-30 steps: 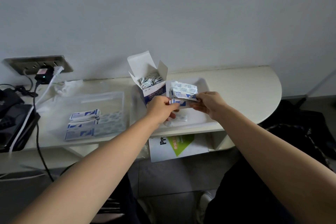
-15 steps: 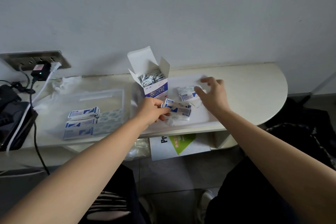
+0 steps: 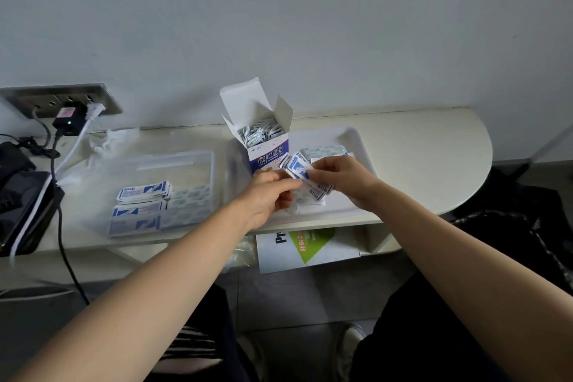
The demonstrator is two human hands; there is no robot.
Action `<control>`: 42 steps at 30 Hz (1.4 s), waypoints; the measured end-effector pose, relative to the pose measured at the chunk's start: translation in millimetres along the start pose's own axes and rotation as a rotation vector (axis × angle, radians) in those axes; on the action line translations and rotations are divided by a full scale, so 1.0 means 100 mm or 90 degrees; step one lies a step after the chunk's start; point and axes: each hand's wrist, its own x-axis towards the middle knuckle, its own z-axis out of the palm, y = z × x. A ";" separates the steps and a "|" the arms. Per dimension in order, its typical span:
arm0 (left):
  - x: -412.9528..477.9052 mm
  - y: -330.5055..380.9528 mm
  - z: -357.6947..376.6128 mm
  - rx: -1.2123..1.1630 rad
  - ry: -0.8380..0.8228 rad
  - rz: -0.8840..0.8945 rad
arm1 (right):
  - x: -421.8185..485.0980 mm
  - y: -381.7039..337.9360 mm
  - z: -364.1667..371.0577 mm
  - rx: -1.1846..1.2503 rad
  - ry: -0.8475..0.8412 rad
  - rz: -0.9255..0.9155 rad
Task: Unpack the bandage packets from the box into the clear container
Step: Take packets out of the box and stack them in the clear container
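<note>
An open white-and-blue bandage box [image 3: 269,156] stands upright at the back left of a white tray [image 3: 356,139], still holding several packets [image 3: 259,133]. Just in front of it, my left hand [image 3: 269,195] and my right hand [image 3: 344,178] both pinch a small bunch of blue-and-white bandage packets [image 3: 305,175] above the tray. More loose packets [image 3: 325,152] lie on the tray behind my right hand. To the left sits the clear container [image 3: 186,161] with several packets [image 3: 144,206] stacked in its front part.
The cream shelf [image 3: 434,146] ends in a rounded edge on the right. At the left, a wall socket [image 3: 62,99] with plugs and cables [image 3: 59,226] hangs over a black device [image 3: 21,195]. Crumpled plastic [image 3: 108,139] lies behind the container. A white-and-green booklet [image 3: 307,245] sits on the lower shelf.
My right hand came back from the loose packets on the tray and joined my left hand on the bunch of packets. The bunch now sits slightly higher, in front of the box.
</note>
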 end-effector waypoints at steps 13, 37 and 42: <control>0.06 0.00 0.39 -0.127 0.082 -0.005 | -0.03 0.06 0.01 0.153 0.083 0.066; 0.22 -0.09 0.14 0.122 0.116 0.036 | -0.06 0.16 -0.27 0.067 0.214 -0.015; 0.18 -0.01 -0.11 0.513 0.213 0.115 | -0.07 0.09 -0.32 -0.199 0.239 -0.082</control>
